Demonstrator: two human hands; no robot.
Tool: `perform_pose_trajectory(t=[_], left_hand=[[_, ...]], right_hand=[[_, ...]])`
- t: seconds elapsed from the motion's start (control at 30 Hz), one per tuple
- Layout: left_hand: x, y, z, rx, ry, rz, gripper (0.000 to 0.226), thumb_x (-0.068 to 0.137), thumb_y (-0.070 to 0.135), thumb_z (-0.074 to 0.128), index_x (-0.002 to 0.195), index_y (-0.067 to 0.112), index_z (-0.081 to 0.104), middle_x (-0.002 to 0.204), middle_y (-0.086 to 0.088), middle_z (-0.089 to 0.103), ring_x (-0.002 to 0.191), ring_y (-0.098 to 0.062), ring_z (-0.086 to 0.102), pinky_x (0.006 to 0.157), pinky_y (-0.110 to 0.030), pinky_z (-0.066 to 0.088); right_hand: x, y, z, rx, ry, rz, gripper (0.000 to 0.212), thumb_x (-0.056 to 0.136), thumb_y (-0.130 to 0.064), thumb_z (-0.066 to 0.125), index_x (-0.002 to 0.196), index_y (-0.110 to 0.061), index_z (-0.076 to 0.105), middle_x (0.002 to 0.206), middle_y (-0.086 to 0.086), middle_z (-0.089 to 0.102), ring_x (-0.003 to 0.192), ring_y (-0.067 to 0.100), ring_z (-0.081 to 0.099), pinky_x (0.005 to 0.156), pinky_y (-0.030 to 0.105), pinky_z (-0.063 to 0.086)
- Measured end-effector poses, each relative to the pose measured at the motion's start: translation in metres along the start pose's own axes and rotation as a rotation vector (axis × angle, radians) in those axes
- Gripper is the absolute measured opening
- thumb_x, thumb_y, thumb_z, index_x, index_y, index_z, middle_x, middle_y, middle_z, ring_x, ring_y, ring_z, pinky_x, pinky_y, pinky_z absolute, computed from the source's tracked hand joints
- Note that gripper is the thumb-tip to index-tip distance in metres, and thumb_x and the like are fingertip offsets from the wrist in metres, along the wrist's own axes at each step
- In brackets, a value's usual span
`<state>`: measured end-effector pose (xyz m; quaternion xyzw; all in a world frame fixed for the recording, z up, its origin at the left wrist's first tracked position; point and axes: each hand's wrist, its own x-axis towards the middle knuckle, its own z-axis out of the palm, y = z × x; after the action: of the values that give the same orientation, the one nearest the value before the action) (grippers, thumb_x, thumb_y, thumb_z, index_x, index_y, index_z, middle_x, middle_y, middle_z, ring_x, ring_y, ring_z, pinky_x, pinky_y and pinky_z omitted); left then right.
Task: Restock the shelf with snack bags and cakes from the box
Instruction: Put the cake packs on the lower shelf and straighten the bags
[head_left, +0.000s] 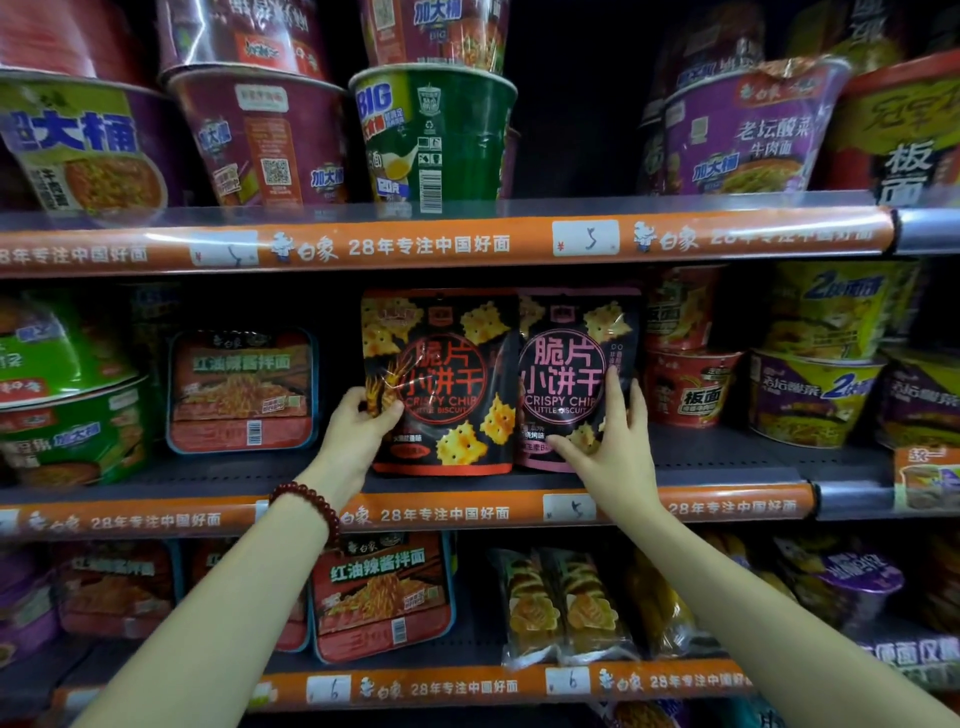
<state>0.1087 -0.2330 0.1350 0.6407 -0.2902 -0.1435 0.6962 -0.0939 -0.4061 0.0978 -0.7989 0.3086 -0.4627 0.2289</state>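
Observation:
Two black snack bags stand upright side by side on the middle shelf (727, 457). The left one, an orange-trimmed biscuit bag (447, 384), is gripped at its left edge by my left hand (358, 431), which wears a red bead bracelet. The right one, a pink-trimmed biscuit bag (566, 374), is held at its lower right by my right hand (613, 441), thumb on the front and fingers along its edge. The two bags overlap slightly. The box is out of view.
Instant noodle bowls (436, 135) fill the top shelf above an orange price rail (467, 244). Red noodle trays (241, 389) sit left of the bags, cups (696, 384) to the right. The bottom shelf holds trays and clear-wrapped cake packs (561, 603).

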Motion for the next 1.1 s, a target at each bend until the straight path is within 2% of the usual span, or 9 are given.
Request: perform_pose_trajectory(t=[0.2,0.33,0.47,0.6,0.7,0.83,0.9,1.03,1.1], left_hand=[[-0.003,-0.001,-0.009,0.011,-0.131,-0.047,0.061,0.081,0.015,0.073,0.133,0.020,0.041,0.117,-0.001,0.061,0.110,-0.018,0.052,0.102,-0.047,0.028],[-0.002,0.003,-0.013,0.053,-0.139,-0.003,0.053,0.077,0.001,0.074,0.123,0.016,0.054,0.109,0.000,0.067,0.102,-0.015,0.062,0.078,-0.028,0.045],[0.002,0.001,-0.024,0.013,-0.104,0.035,0.053,0.075,-0.001,0.075,0.121,0.019,0.057,0.115,-0.002,0.066,0.108,-0.018,0.062,0.099,-0.045,0.047],[0.007,-0.004,-0.035,-0.014,-0.075,0.071,0.055,0.074,-0.001,0.075,0.119,0.025,0.055,0.120,-0.003,0.063,0.113,-0.024,0.060,0.098,-0.051,0.047],[0.007,-0.006,-0.041,0.072,-0.066,0.111,0.057,0.074,0.001,0.076,0.119,0.029,0.055,0.119,0.001,0.063,0.114,-0.023,0.059,0.099,-0.050,0.047],[0.005,-0.008,-0.040,0.138,-0.077,0.113,0.061,0.078,0.007,0.075,0.129,0.025,0.047,0.112,0.006,0.062,0.112,-0.018,0.056,0.101,-0.042,0.044],[0.002,-0.007,-0.035,0.178,-0.090,0.108,0.064,0.081,0.010,0.073,0.135,0.024,0.042,0.106,0.012,0.056,0.109,-0.014,0.050,0.097,-0.036,0.041],[0.003,-0.003,-0.037,0.201,-0.148,0.011,0.061,0.077,0.014,0.077,0.127,0.027,0.046,0.111,0.005,0.063,0.110,-0.018,0.058,0.102,-0.047,0.042],[0.004,-0.002,-0.038,0.231,-0.185,-0.042,0.052,0.074,0.017,0.079,0.117,0.027,0.053,0.114,0.000,0.066,0.112,-0.022,0.059,0.103,-0.052,0.041]], right_hand=[[0.003,-0.002,-0.004,0.150,0.021,0.035,0.110,0.071,-0.036,0.081,0.152,-0.025,0.009,0.157,0.007,0.016,0.143,0.024,0.025,0.110,0.041,0.031],[0.017,-0.002,-0.015,0.408,0.039,0.233,0.114,0.067,-0.031,0.085,0.152,-0.022,0.009,0.153,0.005,0.033,0.140,0.023,0.033,0.113,0.041,0.031],[0.031,0.001,-0.023,0.319,-0.044,0.296,0.089,0.063,-0.030,0.088,0.137,-0.015,0.041,0.132,0.004,0.056,0.124,0.026,0.053,0.102,0.043,0.046],[0.033,0.001,-0.026,0.280,0.039,0.249,0.091,0.061,-0.023,0.089,0.136,-0.019,0.038,0.129,0.006,0.051,0.119,0.025,0.051,0.101,0.043,0.045],[0.035,0.009,-0.029,0.386,-0.030,0.243,0.081,0.062,-0.017,0.088,0.125,-0.029,0.039,0.119,-0.001,0.056,0.114,0.021,0.054,0.099,0.046,0.048],[0.040,0.020,-0.033,0.439,-0.113,0.245,0.084,0.060,-0.020,0.089,0.127,-0.030,0.039,0.126,0.006,0.058,0.121,0.026,0.054,0.096,0.051,0.050],[0.042,0.020,-0.034,0.469,-0.141,0.246,0.081,0.063,-0.014,0.087,0.127,-0.027,0.039,0.124,0.007,0.059,0.118,0.026,0.056,0.095,0.048,0.052],[0.043,0.018,-0.038,0.489,-0.212,0.233,0.070,0.069,-0.005,0.082,0.123,-0.021,0.041,0.118,0.003,0.061,0.107,0.019,0.060,0.085,0.031,0.052],[0.042,0.018,-0.040,0.499,-0.255,0.244,0.071,0.069,-0.004,0.082,0.127,-0.019,0.043,0.116,-0.003,0.061,0.104,0.015,0.060,0.089,0.032,0.049]])
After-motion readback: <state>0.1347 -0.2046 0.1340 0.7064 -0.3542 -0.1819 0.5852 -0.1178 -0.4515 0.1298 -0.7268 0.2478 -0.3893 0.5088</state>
